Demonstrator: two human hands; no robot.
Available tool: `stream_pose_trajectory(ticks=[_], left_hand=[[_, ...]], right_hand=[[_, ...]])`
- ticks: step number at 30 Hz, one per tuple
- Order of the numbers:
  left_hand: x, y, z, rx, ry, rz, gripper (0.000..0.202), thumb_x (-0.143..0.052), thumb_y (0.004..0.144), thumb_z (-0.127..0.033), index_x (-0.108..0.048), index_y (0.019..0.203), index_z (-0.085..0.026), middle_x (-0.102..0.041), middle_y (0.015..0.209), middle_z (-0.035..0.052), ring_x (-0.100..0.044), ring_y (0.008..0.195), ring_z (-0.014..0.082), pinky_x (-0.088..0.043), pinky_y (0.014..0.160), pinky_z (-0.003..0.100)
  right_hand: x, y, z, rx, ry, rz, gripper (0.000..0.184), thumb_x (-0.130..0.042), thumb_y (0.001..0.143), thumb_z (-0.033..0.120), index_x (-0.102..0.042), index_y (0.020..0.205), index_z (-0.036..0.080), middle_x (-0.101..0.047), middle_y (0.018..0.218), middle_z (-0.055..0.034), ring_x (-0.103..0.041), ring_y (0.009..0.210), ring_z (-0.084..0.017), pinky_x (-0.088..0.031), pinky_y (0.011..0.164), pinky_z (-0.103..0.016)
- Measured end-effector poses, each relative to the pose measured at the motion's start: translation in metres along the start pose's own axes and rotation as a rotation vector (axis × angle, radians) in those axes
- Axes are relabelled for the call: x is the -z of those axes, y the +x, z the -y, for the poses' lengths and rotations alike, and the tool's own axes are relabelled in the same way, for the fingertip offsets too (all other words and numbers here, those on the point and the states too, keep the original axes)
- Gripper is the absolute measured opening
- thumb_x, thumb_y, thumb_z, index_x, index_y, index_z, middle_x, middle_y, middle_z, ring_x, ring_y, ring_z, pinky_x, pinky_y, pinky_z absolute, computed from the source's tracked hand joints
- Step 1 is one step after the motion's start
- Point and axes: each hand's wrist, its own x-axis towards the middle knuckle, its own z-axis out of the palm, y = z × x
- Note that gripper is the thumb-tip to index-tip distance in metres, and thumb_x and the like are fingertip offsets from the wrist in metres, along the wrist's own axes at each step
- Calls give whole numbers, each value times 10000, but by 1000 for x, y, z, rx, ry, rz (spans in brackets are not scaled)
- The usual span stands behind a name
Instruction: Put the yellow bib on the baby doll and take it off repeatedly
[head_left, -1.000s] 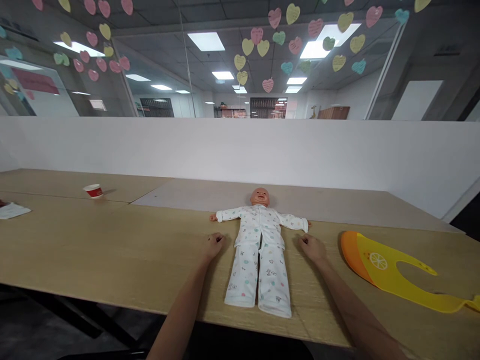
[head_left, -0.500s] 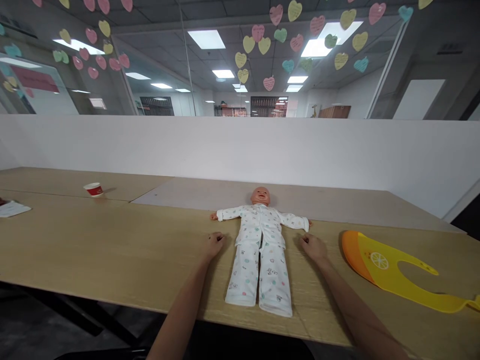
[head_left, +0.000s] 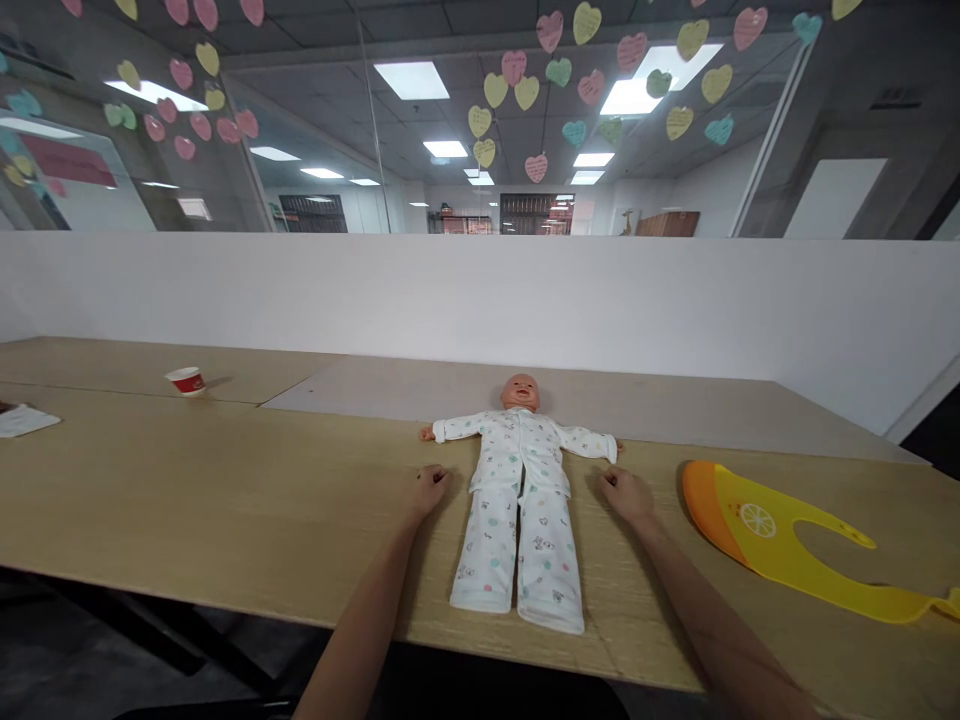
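Observation:
A baby doll [head_left: 520, 393] lies on its back on the table, head toward the wall and arms stretched out to both sides. It wears a white patterned long-sleeved top [head_left: 519, 450] and matching trousers [head_left: 551, 560]. My left hand [head_left: 430, 488] rests on the table in a loose fist, left of the doll and below its outstretched arm. On the other side, my right hand [head_left: 625, 494] also rests curled, just below the doll's sleeve. Neither hand touches the doll, and nothing shows in either one.
A yellow and orange bib [head_left: 787, 560] lies on the wooden table [head_left: 225, 480] to the right. Far left stand a red and white paper cup [head_left: 186, 380] and a white paper [head_left: 26, 420]. A white wall [head_left: 450, 300] with glass above borders the back.

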Motion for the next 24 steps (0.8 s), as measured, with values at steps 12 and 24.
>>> stream_pose_trajectory(ticks=[12,24], left_hand=[[-2,0,6,3,25,5,263,-484,782,-301,-426,545,-202,-470,585,-22,-475,623,149,-314,604,275],[2,1,-3,-7,12,-12,316,-501,771,-303,-400,487,-209,-442,520,-25,-476,582,152,-332,588,278]], right_hand=[[2,-2,1,0,6,4,274,-449,894,354,-663,864,185,-705,901,-65,-620,845,-188,-255,596,-239],[6,-6,5,-13,28,-35,270,-450,892,341,-660,832,183,-695,857,-51,-614,796,-165,-257,593,-232]])
